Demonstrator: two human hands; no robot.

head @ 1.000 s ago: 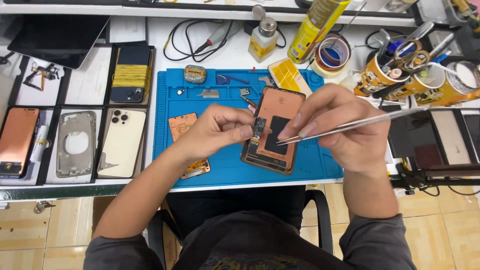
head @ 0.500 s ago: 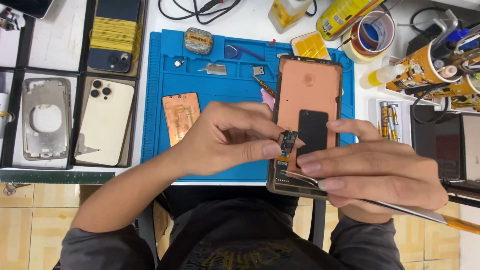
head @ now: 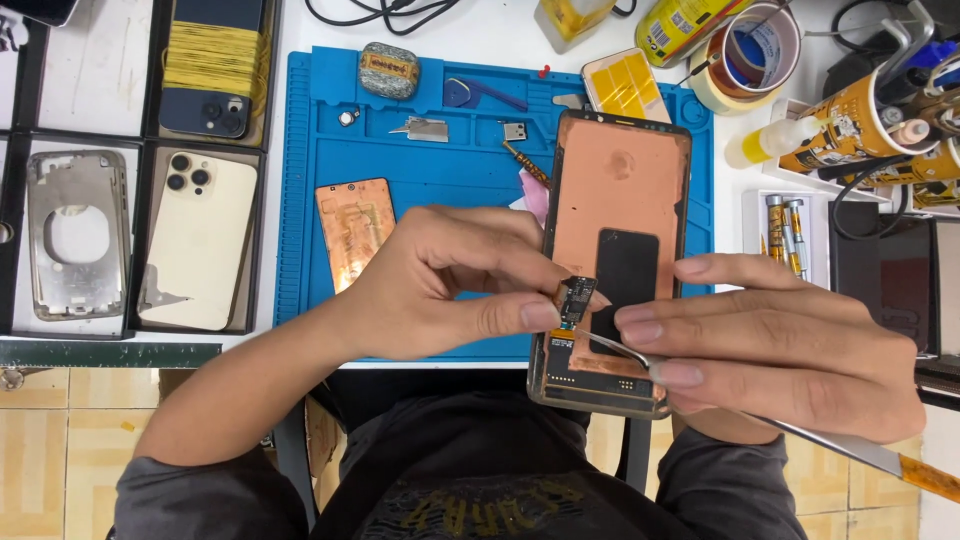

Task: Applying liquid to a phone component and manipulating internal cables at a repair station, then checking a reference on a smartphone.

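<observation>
Copper-coloured shielding covers the back of the opened phone (head: 618, 250), and just above its lower part a small dark circuit board (head: 577, 298) is pinched between thumb and forefinger of the left hand (head: 440, 285). The grip there is closed on the board, probably so that the tiny part is kept steady and lifted off the frame. Metal tweezers (head: 640, 358) are held in the right hand (head: 790, 345), with the fingers laid flat along them; their tip is brought under the board, near its flex end, and this low angle seems chosen for fine control. The phone lies partly on the blue work mat (head: 470, 170) and partly over the desk (head: 480, 25) edge, close to the body, which keeps the work under the eyes. On the mat a smaller copper plate (head: 352, 228) and small metal pieces are put aside. Further left, a cream phone back (head: 205, 255) and a metal frame (head: 75, 235) rest in black trays. A tape roll (head: 755, 50) stands at the upper right.
</observation>
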